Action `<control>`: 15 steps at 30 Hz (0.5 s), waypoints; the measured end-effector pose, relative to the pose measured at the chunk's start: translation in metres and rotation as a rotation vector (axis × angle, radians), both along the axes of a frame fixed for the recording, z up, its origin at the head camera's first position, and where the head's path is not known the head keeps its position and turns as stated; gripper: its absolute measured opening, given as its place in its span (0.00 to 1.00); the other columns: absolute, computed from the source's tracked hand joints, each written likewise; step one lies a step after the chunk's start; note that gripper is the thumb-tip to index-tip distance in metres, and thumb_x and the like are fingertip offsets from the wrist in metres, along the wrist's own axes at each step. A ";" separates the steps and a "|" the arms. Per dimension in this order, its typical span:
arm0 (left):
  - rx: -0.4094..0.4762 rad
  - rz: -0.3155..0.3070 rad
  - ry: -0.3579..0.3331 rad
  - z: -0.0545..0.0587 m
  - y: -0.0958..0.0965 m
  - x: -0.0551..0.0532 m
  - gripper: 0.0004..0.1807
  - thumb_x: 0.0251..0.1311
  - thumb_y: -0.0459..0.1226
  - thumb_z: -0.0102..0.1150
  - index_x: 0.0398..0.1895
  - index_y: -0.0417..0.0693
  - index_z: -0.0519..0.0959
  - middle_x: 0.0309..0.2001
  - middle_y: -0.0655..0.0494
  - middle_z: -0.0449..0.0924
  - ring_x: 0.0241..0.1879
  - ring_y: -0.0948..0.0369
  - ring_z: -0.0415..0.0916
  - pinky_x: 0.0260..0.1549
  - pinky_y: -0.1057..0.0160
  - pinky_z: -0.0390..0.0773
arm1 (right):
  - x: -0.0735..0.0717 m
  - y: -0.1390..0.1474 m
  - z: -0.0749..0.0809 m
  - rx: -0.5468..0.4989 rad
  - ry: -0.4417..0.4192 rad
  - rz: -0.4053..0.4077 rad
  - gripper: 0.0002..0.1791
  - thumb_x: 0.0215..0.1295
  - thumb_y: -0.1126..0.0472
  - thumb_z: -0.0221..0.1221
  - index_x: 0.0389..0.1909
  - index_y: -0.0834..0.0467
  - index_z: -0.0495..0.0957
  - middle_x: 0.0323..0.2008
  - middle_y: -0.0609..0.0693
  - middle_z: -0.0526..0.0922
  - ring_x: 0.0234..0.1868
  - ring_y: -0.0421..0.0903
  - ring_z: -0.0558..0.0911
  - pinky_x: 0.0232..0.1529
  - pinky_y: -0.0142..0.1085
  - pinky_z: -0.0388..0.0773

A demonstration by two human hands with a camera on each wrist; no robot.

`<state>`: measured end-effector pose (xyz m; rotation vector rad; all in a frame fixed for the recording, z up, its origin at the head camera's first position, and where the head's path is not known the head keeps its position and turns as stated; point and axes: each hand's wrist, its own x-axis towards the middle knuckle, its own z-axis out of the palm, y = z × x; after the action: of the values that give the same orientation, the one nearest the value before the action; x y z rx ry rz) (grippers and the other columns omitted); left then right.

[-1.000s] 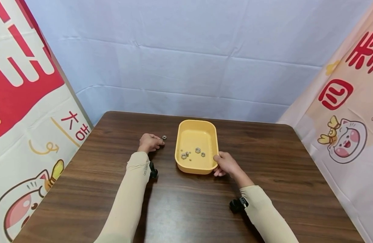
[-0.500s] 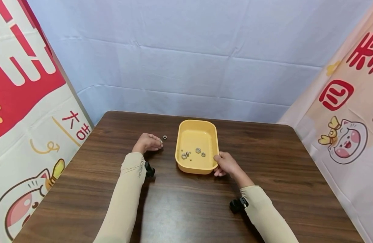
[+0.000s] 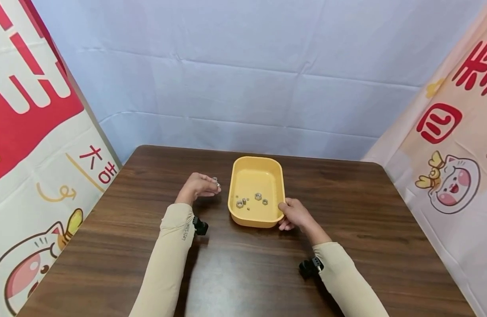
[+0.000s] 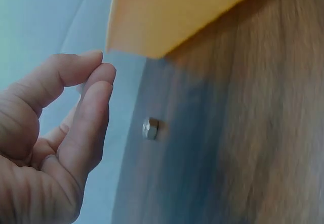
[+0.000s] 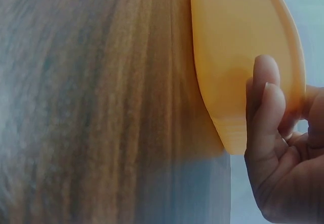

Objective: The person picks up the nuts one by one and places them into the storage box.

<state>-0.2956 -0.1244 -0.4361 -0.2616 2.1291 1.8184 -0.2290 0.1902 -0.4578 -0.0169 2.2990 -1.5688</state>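
My left hand (image 3: 201,185) pinches a small metal nut (image 3: 218,185) between thumb and fingertips, left of the yellow tray (image 3: 256,164); in the left wrist view the fingers mostly cover it. A second hex nut (image 4: 151,128) lies on the table just beyond that hand. At the tray's near right corner my right hand (image 3: 296,215) grips the rim, thumb on top and fingers along the outer wall, as the right wrist view shows. Inside the tray lie several nuts of different sizes, among them a large hex nut (image 3: 239,204) and another large nut (image 3: 258,196).
The dark wooden table (image 3: 346,198) carries the tray near its far edge. A pale cloth (image 3: 243,79) hangs behind it, with printed cloths at the left and right sides. Each wrist wears a small black camera (image 3: 200,226).
My left hand has picked up the nut, drawn back slightly left, then moved right toward the tray with it. The right hand has kept its grip on the tray, which stays put.
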 end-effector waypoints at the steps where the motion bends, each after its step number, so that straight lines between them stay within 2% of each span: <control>1: 0.005 -0.005 0.004 0.001 0.002 0.001 0.12 0.48 0.24 0.65 0.38 0.31 0.78 0.31 0.44 0.82 0.31 0.55 0.82 0.35 0.59 0.80 | 0.000 0.000 -0.001 0.006 -0.010 -0.010 0.14 0.63 0.64 0.42 0.41 0.69 0.70 0.16 0.57 0.76 0.13 0.47 0.79 0.13 0.34 0.75; 7: 0.008 -0.041 0.028 0.014 0.017 0.002 0.13 0.48 0.24 0.65 0.40 0.30 0.79 0.32 0.43 0.82 0.33 0.54 0.82 0.36 0.59 0.80 | -0.001 -0.004 -0.003 0.017 -0.010 -0.021 0.14 0.64 0.65 0.42 0.43 0.70 0.70 0.16 0.57 0.75 0.13 0.47 0.78 0.12 0.35 0.75; 15: 0.010 -0.074 0.015 0.036 0.041 -0.008 0.13 0.45 0.24 0.67 0.37 0.34 0.80 0.34 0.43 0.82 0.36 0.51 0.81 0.37 0.58 0.80 | 0.000 -0.001 -0.002 0.005 -0.004 -0.030 0.15 0.64 0.64 0.41 0.43 0.71 0.70 0.16 0.57 0.75 0.13 0.47 0.78 0.12 0.34 0.75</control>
<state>-0.3038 -0.0837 -0.3996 -0.1650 2.1105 1.7935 -0.2291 0.1887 -0.4598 0.0216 2.3098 -1.5762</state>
